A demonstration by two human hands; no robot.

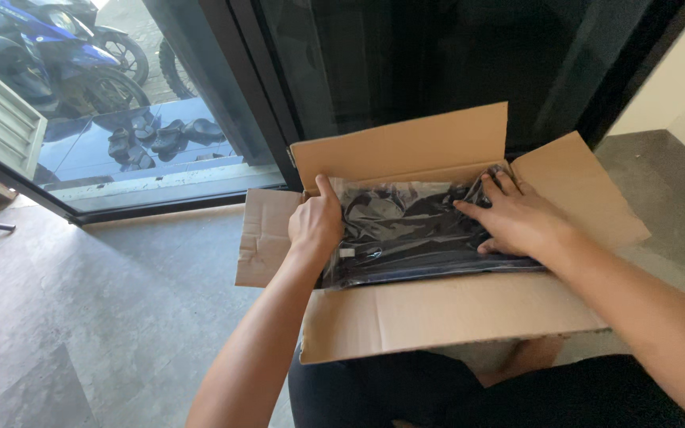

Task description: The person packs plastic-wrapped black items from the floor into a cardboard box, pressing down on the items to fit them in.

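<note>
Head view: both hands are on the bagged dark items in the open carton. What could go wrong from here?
1. The clear plastic bag looks thin and crinkled; the left hand grips its edge, so a hard pull could tear it.
2. The right hand lies flat on top, and slick plastic may let it slide.
3. The cardboard box seems to rest partly against the person's legs, near flap folded down; it might tip or shift.
</note>
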